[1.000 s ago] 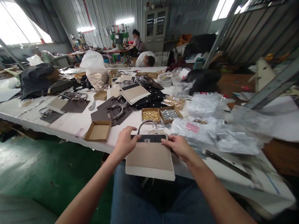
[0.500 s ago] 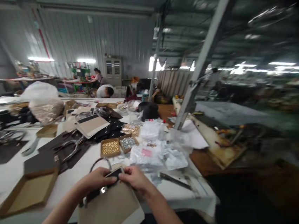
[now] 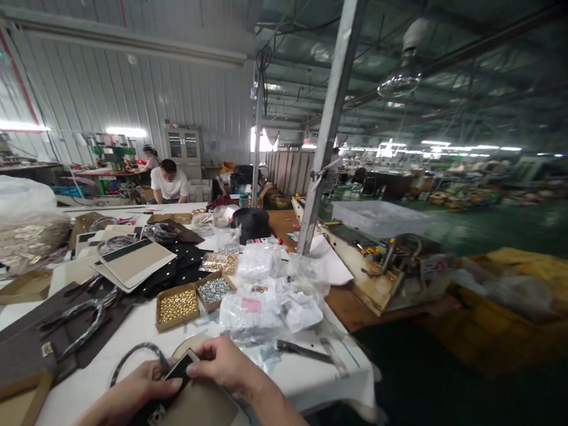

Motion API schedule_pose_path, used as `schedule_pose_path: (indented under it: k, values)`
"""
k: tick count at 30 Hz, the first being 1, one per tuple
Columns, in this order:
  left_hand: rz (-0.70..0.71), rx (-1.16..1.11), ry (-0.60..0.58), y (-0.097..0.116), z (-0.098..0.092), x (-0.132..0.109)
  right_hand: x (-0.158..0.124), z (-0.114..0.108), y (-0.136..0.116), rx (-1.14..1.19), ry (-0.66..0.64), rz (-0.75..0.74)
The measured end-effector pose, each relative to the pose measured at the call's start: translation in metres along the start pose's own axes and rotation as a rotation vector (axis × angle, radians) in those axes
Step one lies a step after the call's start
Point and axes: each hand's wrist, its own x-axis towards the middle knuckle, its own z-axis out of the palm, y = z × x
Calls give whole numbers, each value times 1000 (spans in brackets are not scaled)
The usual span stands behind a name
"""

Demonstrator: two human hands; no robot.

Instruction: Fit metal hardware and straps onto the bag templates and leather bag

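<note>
A beige bag panel [image 3: 193,419] with a black strip along its top edge is tilted at the table's front edge. Silver metal fittings [image 3: 156,416] sit on the strip. My left hand [image 3: 143,390] is closed on the strip, thumb on top. At the strip's upper corner, my right hand [image 3: 226,366] pinches the edge between thumb and fingers. Behind my left hand rises a curved handle [image 3: 136,351] in clear wrapping. Whatever lies under my fingers is hidden.
Small boxes of gold studs [image 3: 176,306] and silver studs [image 3: 214,290] stand beyond my hands. Plastic bags [image 3: 246,314] and a dark flat tool [image 3: 305,351] lie to the right. A cardboard tray [image 3: 16,413] is at left, a metal post [image 3: 332,114] behind. A person [image 3: 169,182] works farther back.
My view has turned right, so the table and hands appear farther left. Both hands keep hold of the panel. A bent-over person in the background now sits more upright.
</note>
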Motion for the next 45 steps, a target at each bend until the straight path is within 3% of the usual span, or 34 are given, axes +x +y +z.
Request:
schedule_pose_path:
  k: [5,10,12,16,19,22,26,32,37,40,45]
  values:
    - [-25,-9,93,0,3,-12,-5,9,-9,-217,106,-64]
    - [-128,-36,211,-10,-17,-26,-39,8,-8,-597,401,-410]
    - [-179,-22,257,-15,-28,-30,-63,-9,7,-671,509,-453]
    - [-248,68,312,-21,-48,-29,-109,-65,42,-802,608,-258]
    - [-239,170,369,-25,-52,-16,-122,-100,54,-957,611,-165]
    - [-256,273,367,-28,-45,-3,-119,-111,57,-1031,508,-130]
    - [-246,369,312,-30,-34,0,-104,-100,55,-1030,383,-138]
    - [-208,299,343,-30,-40,-10,-77,-88,46,-1020,262,-135]
    - [-240,209,305,-30,-42,-10,-58,-77,40,-1061,302,-128]
    - [-196,249,377,-25,-37,-12,-53,-75,42,-1031,362,-165]
    - [-224,224,299,-14,-38,-11,-35,-90,61,-865,366,-115]
